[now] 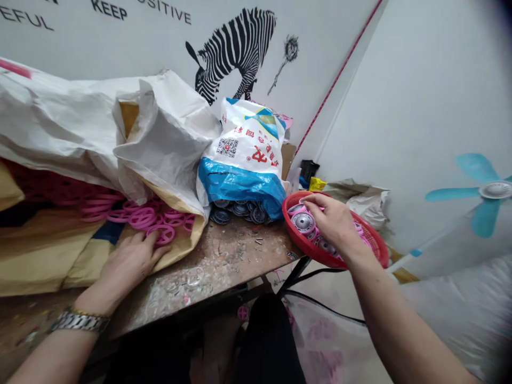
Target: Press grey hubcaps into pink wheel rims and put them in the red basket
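Observation:
My left hand (130, 260) lies at the mouth of a paper-lined sack (192, 234), its fingertips at a pink spoked ring (160, 234). Whether those fingers grip the ring is hard to tell. Over a red basket (380, 245) on the right is my right hand (330, 218), thumb and fingers drawn together at the basket's left part; anything between them is hidden. Grey discs with pink rims (303, 222) fill the basket. Dark grey discs (240, 209) spill from a blue and white bag (248, 154) between my hands.
The worn table (224, 256) holds scattered bits near its front edge. A teal fan (490, 190) stands at the right. Beneath the table edge are a black metal leg and a clear bag with pink parts (324, 346). My knees are below.

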